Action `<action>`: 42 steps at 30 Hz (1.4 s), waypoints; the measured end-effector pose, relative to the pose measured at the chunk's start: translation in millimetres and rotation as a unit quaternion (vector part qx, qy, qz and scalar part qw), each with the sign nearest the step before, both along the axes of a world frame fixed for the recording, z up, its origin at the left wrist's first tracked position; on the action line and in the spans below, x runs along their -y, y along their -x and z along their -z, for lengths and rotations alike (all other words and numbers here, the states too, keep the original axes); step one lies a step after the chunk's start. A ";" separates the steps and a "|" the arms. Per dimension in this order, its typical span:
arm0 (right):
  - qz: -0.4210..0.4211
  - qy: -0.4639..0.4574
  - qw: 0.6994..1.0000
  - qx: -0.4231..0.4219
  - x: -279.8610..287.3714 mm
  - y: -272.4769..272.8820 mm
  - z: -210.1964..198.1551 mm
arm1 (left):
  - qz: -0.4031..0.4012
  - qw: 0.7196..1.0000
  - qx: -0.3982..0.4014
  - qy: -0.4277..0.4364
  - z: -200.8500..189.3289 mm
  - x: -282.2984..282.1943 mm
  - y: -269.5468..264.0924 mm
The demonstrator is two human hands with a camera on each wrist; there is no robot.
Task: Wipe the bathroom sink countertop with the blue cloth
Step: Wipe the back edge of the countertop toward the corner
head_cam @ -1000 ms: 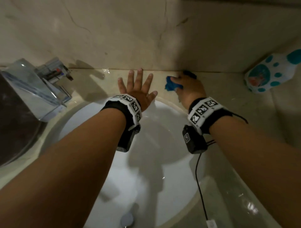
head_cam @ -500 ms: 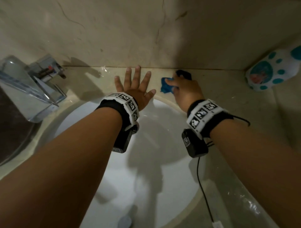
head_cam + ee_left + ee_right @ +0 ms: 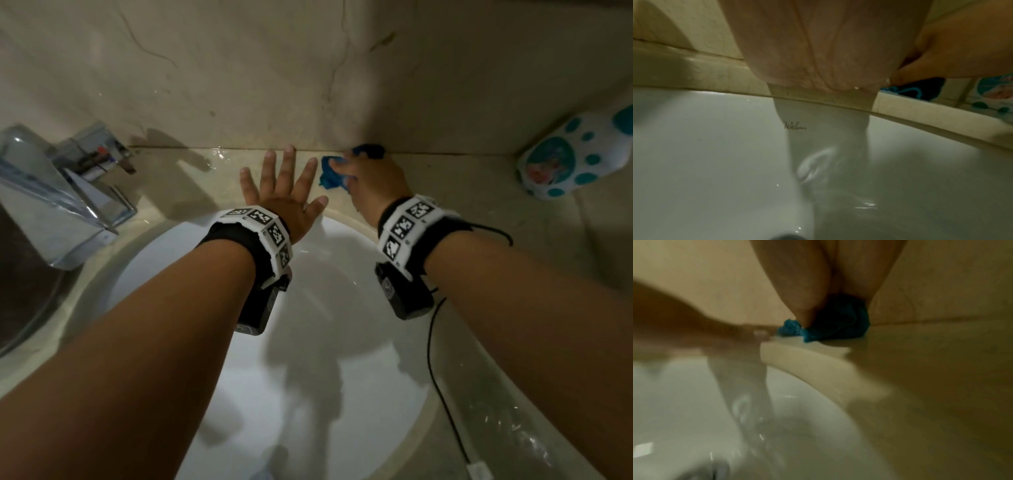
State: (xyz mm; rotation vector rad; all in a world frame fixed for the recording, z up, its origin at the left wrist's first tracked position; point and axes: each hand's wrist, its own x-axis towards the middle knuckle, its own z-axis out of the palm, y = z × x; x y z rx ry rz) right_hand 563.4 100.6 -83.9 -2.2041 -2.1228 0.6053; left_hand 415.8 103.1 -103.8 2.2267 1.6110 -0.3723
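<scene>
Beige stone countertop (image 3: 479, 192) below matching wall (image 3: 308, 68). One white basin (image 3: 325, 342), centre. One chrome tap (image 3: 61, 198), left. One spotted bottle (image 3: 568, 157), right. Left hand (image 3: 284, 192) spread flat. Right hand (image 3: 373, 181) grips one blue cloth (image 3: 330, 176), upper centre, at wall.

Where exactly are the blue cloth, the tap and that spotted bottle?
blue cloth (image 3: 329, 178): head view, on the bunched part showing left of the hand.
tap (image 3: 65, 202): head view, on its flat chrome spout.
spotted bottle (image 3: 568, 161): head view, on its white, teal-dotted body.
</scene>
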 end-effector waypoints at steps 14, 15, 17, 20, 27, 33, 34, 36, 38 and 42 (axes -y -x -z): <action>0.018 0.017 0.999 0.038 9.4 1.1 -4.5 | 0.004 1.000 -0.013 0.001 -3.1 1.5 -1.0; 0.014 0.006 0.999 0.033 0.5 5.8 -2.8 | 0.003 1.000 -0.012 -0.001 -2.4 1.7 -1.1; -0.007 -0.005 0.999 0.031 -6.1 9.8 -0.4 | 0.003 1.000 -0.012 -0.009 -0.6 1.7 -0.7; -0.035 0.067 0.996 0.056 16.5 -1.1 -9.0 | 0.000 1.000 -0.008 -0.008 0.1 0.9 0.5; -0.033 0.047 0.998 0.019 76.7 -29.1 -20.1 | -0.005 1.000 -0.006 0.013 -4.5 0.3 -0.1; -0.010 0.062 0.996 0.057 30.7 -23.7 -15.1 | -0.004 1.000 -0.005 0.008 -1.0 -0.6 0.3; -0.008 0.065 0.996 0.058 23.2 -22.4 -16.2 | -0.005 1.000 -0.004 0.007 -1.1 -0.6 0.2; 0.000 0.049 0.997 0.065 19.3 -19.3 -17.7 | -0.002 1.000 -0.004 0.007 -2.2 -0.7 -0.2; 0.011 0.066 0.996 0.064 29.2 -18.4 -18.0 | 0.000 1.000 -0.008 0.013 -3.3 0.1 -0.5; 0.021 0.048 0.995 0.089 65.5 -19.5 -12.5 | 0.004 1.000 -0.006 0.005 -3.5 1.0 0.0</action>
